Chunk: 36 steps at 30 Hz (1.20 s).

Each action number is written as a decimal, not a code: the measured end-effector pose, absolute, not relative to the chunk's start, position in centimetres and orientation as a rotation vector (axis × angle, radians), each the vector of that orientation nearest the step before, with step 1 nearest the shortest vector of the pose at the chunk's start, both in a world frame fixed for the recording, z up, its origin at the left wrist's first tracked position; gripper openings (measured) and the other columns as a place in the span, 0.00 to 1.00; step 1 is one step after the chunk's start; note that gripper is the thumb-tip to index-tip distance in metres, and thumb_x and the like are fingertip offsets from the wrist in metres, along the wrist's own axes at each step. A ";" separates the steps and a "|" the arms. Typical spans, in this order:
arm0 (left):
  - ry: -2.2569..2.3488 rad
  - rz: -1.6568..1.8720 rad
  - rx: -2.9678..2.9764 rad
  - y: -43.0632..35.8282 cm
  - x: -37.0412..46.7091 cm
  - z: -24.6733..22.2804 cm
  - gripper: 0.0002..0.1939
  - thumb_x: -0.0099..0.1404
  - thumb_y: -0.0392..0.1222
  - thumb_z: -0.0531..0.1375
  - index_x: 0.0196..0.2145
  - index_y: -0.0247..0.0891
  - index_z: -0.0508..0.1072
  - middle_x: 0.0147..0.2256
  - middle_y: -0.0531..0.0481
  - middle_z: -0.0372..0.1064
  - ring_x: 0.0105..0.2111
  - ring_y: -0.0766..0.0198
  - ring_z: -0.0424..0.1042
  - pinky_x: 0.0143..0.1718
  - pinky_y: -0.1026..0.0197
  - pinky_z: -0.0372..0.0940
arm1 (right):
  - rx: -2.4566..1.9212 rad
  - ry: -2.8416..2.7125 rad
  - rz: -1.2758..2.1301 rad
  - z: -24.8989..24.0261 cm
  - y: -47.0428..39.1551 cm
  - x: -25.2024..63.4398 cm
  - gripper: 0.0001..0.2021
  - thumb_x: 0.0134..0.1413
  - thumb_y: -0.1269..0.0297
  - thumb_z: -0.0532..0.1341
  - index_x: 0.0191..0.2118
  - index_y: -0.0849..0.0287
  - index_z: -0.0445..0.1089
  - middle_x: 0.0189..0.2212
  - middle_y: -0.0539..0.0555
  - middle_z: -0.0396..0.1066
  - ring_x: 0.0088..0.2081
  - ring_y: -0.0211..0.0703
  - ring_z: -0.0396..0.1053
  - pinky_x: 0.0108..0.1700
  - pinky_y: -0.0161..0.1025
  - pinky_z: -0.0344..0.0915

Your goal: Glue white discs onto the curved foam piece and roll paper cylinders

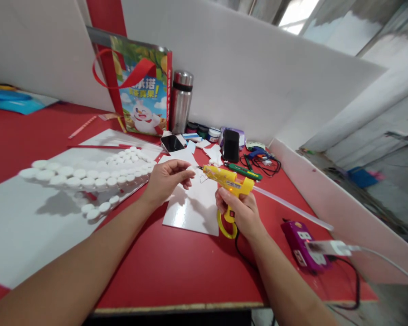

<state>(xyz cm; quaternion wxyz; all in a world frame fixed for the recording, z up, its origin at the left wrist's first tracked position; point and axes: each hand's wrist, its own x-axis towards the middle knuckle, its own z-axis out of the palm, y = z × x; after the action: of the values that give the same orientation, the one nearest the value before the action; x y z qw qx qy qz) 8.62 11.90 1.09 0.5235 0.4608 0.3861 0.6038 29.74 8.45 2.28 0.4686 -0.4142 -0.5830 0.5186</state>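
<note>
My right hand (240,208) grips a yellow hot glue gun (229,179), its nozzle facing left and a long clear glue stick (292,208) coming out of its back. Just off the nozzle, the thumb and fingers of my left hand (172,181) pinch a small white piece (191,169), mostly hidden by the fingertips; it looks like a disc. Under both hands lies a glossy white sheet (190,217). To the left, a structure of joined white round discs (78,176) stands on a large white board (10,226).
Behind are a printed bag (144,99), a steel flask (182,102), a phone (172,143), paint jars (213,134), paper scraps (214,154), a black case (230,145) and a green cutter (245,172). A purple power socket (302,244) with cables sits right, beside a low white partition (313,181).
</note>
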 end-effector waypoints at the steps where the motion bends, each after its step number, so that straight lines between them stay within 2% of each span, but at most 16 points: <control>1: 0.921 1.440 1.105 11.9 8.6 1.1 0.16 0.53 0.41 0.73 0.36 0.31 0.77 0.24 0.50 0.77 0.21 0.67 0.74 0.24 0.64 0.70 | -1.021 -1.449 1.266 2.3 8.4 29.8 0.18 0.60 0.52 0.66 0.26 0.60 0.70 0.20 0.48 0.65 0.21 0.35 0.61 0.24 0.36 0.56; 16: 0.913 1.422 1.068 11.9 8.8 0.9 0.16 0.52 0.42 0.74 0.35 0.31 0.77 0.25 0.49 0.77 0.21 0.65 0.74 0.24 0.62 0.69 | -1.059 -1.589 1.208 2.2 8.3 29.9 0.19 0.63 0.51 0.63 0.25 0.59 0.67 0.20 0.47 0.61 0.21 0.36 0.58 0.25 0.37 0.54; 28: 0.906 1.402 1.060 11.9 8.8 0.7 0.17 0.52 0.42 0.74 0.36 0.31 0.77 0.26 0.48 0.77 0.22 0.66 0.73 0.25 0.62 0.69 | -1.119 -1.590 1.132 1.8 8.3 29.9 0.20 0.63 0.50 0.63 0.26 0.59 0.67 0.20 0.48 0.63 0.22 0.37 0.61 0.26 0.37 0.57; 36: 0.885 1.424 0.992 12.0 8.8 0.5 0.16 0.52 0.42 0.75 0.36 0.32 0.78 0.26 0.49 0.77 0.22 0.66 0.74 0.25 0.63 0.69 | -1.122 -1.600 1.150 2.0 8.3 29.9 0.21 0.63 0.50 0.64 0.24 0.58 0.65 0.19 0.47 0.62 0.21 0.36 0.59 0.24 0.37 0.55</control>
<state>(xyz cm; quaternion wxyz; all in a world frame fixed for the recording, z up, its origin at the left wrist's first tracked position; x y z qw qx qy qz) 8.83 11.98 0.49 0.5619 0.4211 0.3758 0.6047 29.93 8.27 2.02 0.4232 -0.4482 -0.6394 0.4595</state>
